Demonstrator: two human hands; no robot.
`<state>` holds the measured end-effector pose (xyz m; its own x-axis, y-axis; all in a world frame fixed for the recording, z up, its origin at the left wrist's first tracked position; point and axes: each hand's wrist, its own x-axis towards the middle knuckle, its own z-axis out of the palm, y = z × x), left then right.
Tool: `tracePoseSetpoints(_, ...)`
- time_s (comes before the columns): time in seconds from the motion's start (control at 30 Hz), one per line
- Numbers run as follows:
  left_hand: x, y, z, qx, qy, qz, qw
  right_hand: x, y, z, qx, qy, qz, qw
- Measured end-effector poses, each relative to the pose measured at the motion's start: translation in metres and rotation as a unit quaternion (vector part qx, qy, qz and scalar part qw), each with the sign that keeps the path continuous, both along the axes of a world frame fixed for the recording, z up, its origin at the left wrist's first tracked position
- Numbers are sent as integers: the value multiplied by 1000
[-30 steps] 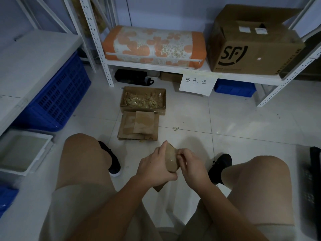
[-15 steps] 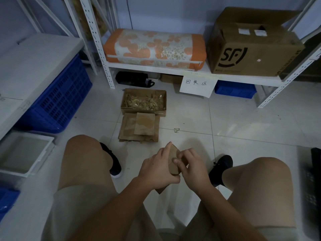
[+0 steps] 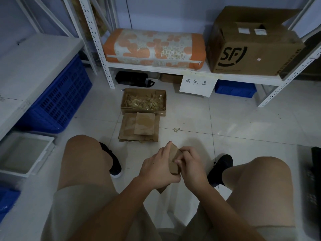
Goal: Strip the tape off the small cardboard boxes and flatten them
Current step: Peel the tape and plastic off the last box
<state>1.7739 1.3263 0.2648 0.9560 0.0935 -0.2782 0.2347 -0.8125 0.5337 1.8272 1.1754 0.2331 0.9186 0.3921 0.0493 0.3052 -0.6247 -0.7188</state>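
Observation:
I sit with my knees apart and hold a small brown cardboard box (image 3: 174, 158) between them, above the tiled floor. My left hand (image 3: 157, 166) grips the box from the left, its index finger stretched along the upper edge. My right hand (image 3: 192, 166) pinches at the box's right side with curled fingers; whether tape is between them is hidden. A lower corner of the box pokes out below my left hand. On the floor ahead lies a stack of flattened small boxes (image 3: 139, 126). Behind it stands an open cardboard tray (image 3: 144, 101) full of crumpled yellowish tape.
A white metal shelf (image 3: 156, 67) holds an orange floral cushion (image 3: 152, 47) and a large SF carton (image 3: 251, 49); a paper sign (image 3: 197, 85) hangs from it. A blue crate (image 3: 57, 100) and a white bin (image 3: 22, 152) sit at left. A tape scrap (image 3: 176, 129) lies on the tiles.
The fingers of my right hand have shifted along the box's right side and curled tighter. The box has tilted slightly, and both hands stay in the same place between my knees.

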Motion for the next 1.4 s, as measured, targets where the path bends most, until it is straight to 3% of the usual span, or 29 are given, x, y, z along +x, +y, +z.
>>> tracePoseSetpoints(0.13, 0, 0, 0, -9, 1, -7, 1000, -2, 2, -1, -33, -29, -9, 999)
tracePoseSetpoints(0.27, -1, 0, -4, -11, 5, -22, 1000, 1, 1, 11, 20, 39, -92, 995)
tracePoseSetpoints(0.4, 0, 1, -10, 9, -11, -27, 1000, -4, -4, 25, 94, 84, -68, 990)
tracePoseSetpoints(0.67, 0, 1, -19, 15, -17, -30, 999, -6, -7, 20, 128, 81, -69, 986)
tracePoseSetpoints(0.93, 1, 8, -23, -8, 0, 7, 1000, -4, -8, 6, 37, 23, 77, 996)
tracePoseSetpoints(1.27, 1, 5, -20, 3, 2, -2, 1000, -7, -6, 7, -2, -48, 97, 994)
tracePoseSetpoints(1.4, 1, 4, -21, 6, 5, -6, 1000, -8, -5, 13, -18, -33, 100, 994)
